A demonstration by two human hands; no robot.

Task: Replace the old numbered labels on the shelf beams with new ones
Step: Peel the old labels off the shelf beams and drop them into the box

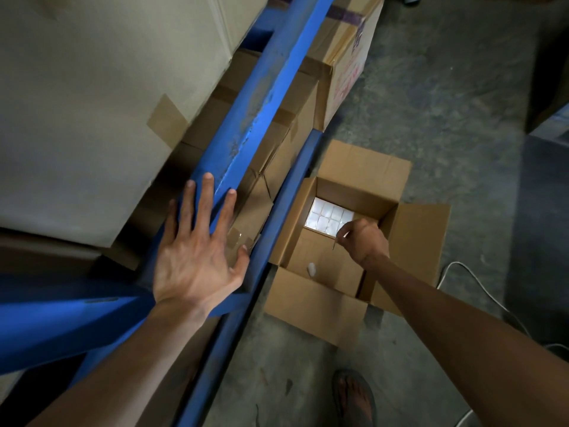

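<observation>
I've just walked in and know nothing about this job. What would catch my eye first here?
Probably the bright blue shelf beam running diagonally up the middle, with the left hand spread flat against it. Next, the open cardboard box on the floor to its right, where glowing white squares sit in a far corner and the right hand reaches in, pinching something small.

Blue shelf beam (246,118), brown open carton (409,241), grey floor (446,103).
</observation>
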